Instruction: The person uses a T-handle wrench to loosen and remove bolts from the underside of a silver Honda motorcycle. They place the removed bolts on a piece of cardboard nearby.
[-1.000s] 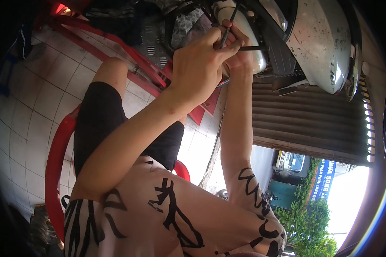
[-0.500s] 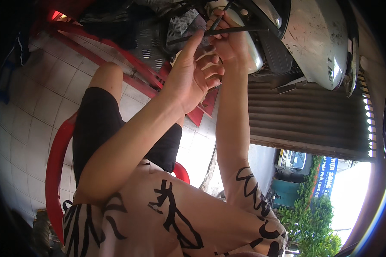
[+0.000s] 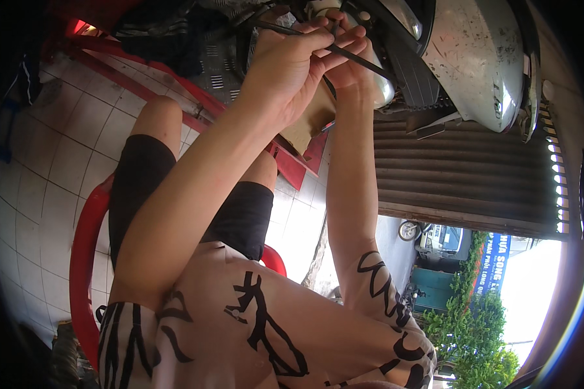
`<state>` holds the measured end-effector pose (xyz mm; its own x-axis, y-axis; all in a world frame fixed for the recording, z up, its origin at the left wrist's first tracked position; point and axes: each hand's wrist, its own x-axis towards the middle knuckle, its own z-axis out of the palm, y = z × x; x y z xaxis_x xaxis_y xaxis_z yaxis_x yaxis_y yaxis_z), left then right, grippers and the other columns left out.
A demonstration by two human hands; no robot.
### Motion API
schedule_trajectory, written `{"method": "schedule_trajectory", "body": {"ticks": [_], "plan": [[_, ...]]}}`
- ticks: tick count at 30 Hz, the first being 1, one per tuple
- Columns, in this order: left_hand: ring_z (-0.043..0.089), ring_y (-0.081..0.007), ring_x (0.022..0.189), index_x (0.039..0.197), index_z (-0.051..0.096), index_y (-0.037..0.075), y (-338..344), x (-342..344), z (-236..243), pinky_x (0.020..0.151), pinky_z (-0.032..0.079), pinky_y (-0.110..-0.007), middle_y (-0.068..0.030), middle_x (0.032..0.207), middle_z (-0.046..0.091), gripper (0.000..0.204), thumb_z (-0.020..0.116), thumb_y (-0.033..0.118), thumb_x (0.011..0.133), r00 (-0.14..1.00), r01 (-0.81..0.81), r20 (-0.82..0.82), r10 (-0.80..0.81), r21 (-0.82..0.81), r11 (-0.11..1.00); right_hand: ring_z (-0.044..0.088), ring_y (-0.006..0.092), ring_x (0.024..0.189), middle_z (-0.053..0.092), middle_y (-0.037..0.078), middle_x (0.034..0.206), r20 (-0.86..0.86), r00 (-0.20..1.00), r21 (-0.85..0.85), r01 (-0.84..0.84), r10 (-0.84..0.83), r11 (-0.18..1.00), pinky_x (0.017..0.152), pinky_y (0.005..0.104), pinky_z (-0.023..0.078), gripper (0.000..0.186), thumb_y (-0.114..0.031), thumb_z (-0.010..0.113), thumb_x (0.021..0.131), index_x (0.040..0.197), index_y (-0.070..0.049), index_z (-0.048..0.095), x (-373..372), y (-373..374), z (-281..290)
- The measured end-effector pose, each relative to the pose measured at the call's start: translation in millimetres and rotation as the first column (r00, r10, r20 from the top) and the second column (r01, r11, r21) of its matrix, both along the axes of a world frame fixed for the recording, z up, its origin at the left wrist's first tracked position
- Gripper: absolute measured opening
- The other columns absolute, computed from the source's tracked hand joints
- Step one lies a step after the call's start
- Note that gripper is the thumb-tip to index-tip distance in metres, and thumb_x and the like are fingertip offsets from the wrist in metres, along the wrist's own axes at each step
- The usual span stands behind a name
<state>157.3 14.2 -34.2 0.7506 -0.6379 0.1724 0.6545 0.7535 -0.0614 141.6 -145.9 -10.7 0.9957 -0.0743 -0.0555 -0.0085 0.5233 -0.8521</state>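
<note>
A dark T-handle wrench (image 3: 368, 63) lies slantwise across both hands, its long crossbar running from upper left to lower right. My left hand (image 3: 291, 68) is closed on the bar, with the thumb along it. Beside it, my right hand (image 3: 349, 68) has its fingers curled around the short shaft near the middle of the bar. The shaft points up toward a pale rounded part of the motorbike (image 3: 477, 61); where its tip ends is hard to make out.
A red metal frame (image 3: 204, 120) stands under the bike, with a piece of cardboard (image 3: 305, 126) below my hands. I sit on a red plastic chair (image 3: 81, 259) over a tiled floor (image 3: 45, 188). Dark cloth (image 3: 156, 42) lies upper left; a slatted shutter (image 3: 467, 172) is at right.
The wrench's crossbar has turned, its left end rising and its right end dropping. My left hand, loose with fingers spread before, has moved up and closed on the bar.
</note>
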Motion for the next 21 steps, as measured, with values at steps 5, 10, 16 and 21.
{"method": "schedule_trajectory", "body": {"ticks": [5,10,16,21], "plan": [[0.063,-0.0236,0.083,0.110,0.040,-0.001,-5.7,-2.7,-3.2,0.082,0.054,-0.037,-0.0166,0.097,0.059,0.028,0.049,-0.011,0.084,0.986,-0.141,0.106,0.130,0.105,0.984,0.062,0.0156,0.074,0.063,0.009,0.085,-0.024,0.998,0.015,-0.065,0.065,0.998,0.067,0.0256,0.053,0.020,-0.023,0.042,0.099,0.098,-0.007,0.054,-2.9,-23.0,-4.8],[0.061,-0.0233,0.084,0.129,0.017,0.006,-1.2,0.4,-17.1,0.085,0.050,-0.038,-0.0134,0.096,0.061,0.055,0.051,-0.008,0.087,0.973,-0.077,0.225,0.044,0.141,0.987,0.050,0.0135,0.053,0.034,-0.003,0.058,-0.137,0.982,-0.120,0.115,-0.131,0.986,0.046,0.0206,0.041,0.025,-0.025,0.040,0.101,0.095,-0.003,0.051,-4.1,-2.8,0.4],[0.059,-0.0200,0.085,0.114,0.040,0.002,1.4,9.7,-23.2,0.086,0.049,-0.037,-0.0120,0.099,0.057,0.028,0.050,-0.007,0.088,0.977,-0.036,0.211,0.004,0.147,0.989,0.053,0.0204,0.052,0.035,-0.001,0.058,-0.206,0.967,-0.139,0.120,-0.147,0.983,0.048,0.0296,0.042,0.028,-0.028,0.039,0.101,0.093,-0.004,0.050,-3.8,3.1,4.8],[0.051,-0.0149,0.082,0.102,0.048,0.005,10.0,-22.5,-19.8,0.078,0.042,-0.030,-0.0072,0.092,0.052,0.017,0.049,-0.006,0.089,0.997,-0.055,0.069,0.045,0.164,0.985,0.045,0.0152,0.051,0.036,-0.001,0.057,-0.209,0.954,-0.215,0.169,-0.214,0.962,0.049,0.0262,0.035,0.026,-0.028,0.041,0.099,0.089,-0.007,0.051,-17.4,29.9,1.6]]}}
